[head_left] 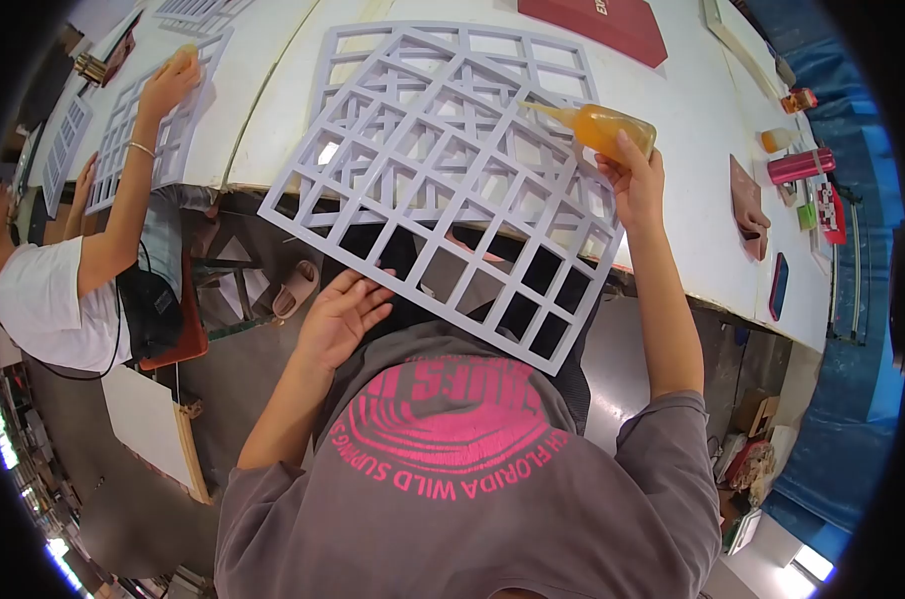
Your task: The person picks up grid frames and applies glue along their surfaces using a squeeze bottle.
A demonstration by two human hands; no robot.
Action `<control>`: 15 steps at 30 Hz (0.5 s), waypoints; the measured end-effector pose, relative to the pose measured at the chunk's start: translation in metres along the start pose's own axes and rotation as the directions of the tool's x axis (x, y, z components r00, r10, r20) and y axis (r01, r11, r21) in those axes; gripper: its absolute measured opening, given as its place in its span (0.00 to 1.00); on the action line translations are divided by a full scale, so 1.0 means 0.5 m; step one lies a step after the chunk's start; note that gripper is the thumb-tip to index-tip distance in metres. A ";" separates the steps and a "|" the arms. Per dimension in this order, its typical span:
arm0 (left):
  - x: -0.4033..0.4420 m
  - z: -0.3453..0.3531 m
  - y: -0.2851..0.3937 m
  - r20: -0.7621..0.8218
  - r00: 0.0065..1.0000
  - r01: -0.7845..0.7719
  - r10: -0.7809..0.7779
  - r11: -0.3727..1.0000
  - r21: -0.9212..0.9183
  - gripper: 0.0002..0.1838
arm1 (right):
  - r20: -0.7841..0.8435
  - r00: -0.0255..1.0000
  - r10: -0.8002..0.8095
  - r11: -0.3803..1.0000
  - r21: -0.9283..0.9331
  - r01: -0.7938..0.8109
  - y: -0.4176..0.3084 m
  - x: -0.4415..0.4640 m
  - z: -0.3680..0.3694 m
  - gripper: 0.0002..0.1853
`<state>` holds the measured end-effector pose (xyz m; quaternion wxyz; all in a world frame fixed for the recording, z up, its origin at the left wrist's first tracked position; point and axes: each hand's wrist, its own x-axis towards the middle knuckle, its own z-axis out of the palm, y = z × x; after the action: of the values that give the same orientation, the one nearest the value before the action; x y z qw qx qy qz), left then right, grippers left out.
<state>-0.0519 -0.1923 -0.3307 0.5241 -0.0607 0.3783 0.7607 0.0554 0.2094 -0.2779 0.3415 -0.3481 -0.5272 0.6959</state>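
Observation:
My right hand [632, 180] is wrapped round a clear squeeze bottle [604, 130] of orange-yellow liquid. The bottle lies nearly level, its thin nozzle pointing left above a pale grey lattice panel [434, 247]. That panel is tilted across a second lattice panel [335, 72], and its near corner juts past the table edge towards my shirt. At its lower left edge is my left hand [341, 317], palm up, fingers apart and loosely bent. Some fingertips reach the panel's rim; whether they bear its weight I cannot tell.
At left, a co-worker's hand [176, 75] works over another lattice panel [191, 120]. A red box [602, 25] sits at the table's far side. Along the right are a pink bottle [802, 167], a phone [778, 287] and a brown cloth-like piece [749, 210].

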 end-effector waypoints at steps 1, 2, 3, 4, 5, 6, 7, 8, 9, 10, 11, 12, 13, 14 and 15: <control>0.000 0.007 -0.005 0.036 0.999 0.024 -0.024 1.000 0.001 0.19 | 0.040 0.999 0.002 1.000 0.010 -0.002 0.002 -0.004 -0.004 0.22; 0.002 0.013 -0.006 0.049 0.998 0.041 -0.040 0.999 -0.006 0.20 | 0.080 0.997 0.003 1.000 0.019 -0.004 0.004 -0.012 -0.011 0.24; 0.005 0.014 -0.009 0.055 0.997 0.050 -0.048 0.999 -0.019 0.20 | 0.120 0.993 0.004 1.000 0.028 -0.008 0.006 -0.024 -0.017 0.27; 0.008 0.013 -0.012 0.062 0.996 0.059 -0.057 0.998 -0.033 0.20 | 0.149 0.988 0.028 0.999 0.025 -0.032 0.007 -0.041 -0.020 0.26; 0.011 0.012 -0.014 0.070 0.995 0.069 -0.065 0.997 -0.046 0.20 | 0.177 0.983 0.052 0.998 0.022 -0.057 0.008 -0.065 -0.019 0.26; 0.013 0.011 -0.014 0.076 0.995 0.072 -0.067 0.996 -0.061 0.20 | 0.203 0.976 0.076 0.997 0.020 -0.081 0.009 -0.092 -0.018 0.26; 0.015 0.009 -0.014 0.083 0.994 0.077 -0.070 0.994 -0.077 0.20 | 0.220 0.969 0.108 0.994 0.007 -0.112 0.008 -0.120 -0.015 0.26; 0.017 0.009 -0.015 0.090 0.993 0.082 -0.074 0.992 -0.091 0.19 | 0.236 0.962 0.139 0.990 -0.005 -0.142 0.006 -0.152 -0.010 0.26; 0.018 0.008 -0.015 0.093 0.993 0.083 -0.076 0.993 -0.078 0.20 | 0.250 0.953 0.170 0.985 -0.017 -0.172 0.004 -0.183 -0.006 0.26; 0.018 0.008 -0.014 0.097 0.992 0.084 -0.077 0.994 -0.064 0.20 | 0.262 0.942 0.209 0.978 -0.036 -0.207 0.004 -0.212 -0.002 0.26; 0.019 0.008 -0.013 0.101 0.992 0.085 -0.079 0.995 -0.050 0.21 | 0.272 0.930 0.247 0.969 -0.054 -0.242 0.006 -0.239 0.002 0.26; 0.022 0.007 -0.016 0.090 0.994 0.065 -0.060 0.997 -0.045 0.20 | 0.292 0.919 0.263 0.964 -0.049 -0.261 0.010 -0.263 0.006 0.27; 0.024 0.005 -0.020 0.080 0.996 0.044 -0.041 0.998 -0.040 0.19 | 0.339 0.897 0.285 0.957 -0.049 -0.286 0.015 -0.282 0.005 0.28; 0.026 0.005 -0.023 0.071 0.997 0.023 -0.021 0.999 -0.036 0.18 | 0.362 0.870 0.334 0.939 -0.052 -0.339 0.007 -0.300 0.010 0.29; 0.029 0.007 -0.023 0.064 0.998 -0.015 0.017 0.999 -0.029 0.17 | 0.387 0.841 0.379 0.919 -0.056 -0.389 -0.004 -0.310 0.015 0.29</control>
<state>-0.0477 -0.1777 -0.3411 0.5288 -0.0405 0.3509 0.7718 0.1308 0.0755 -0.2550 0.0877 -0.2968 -0.4952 0.8118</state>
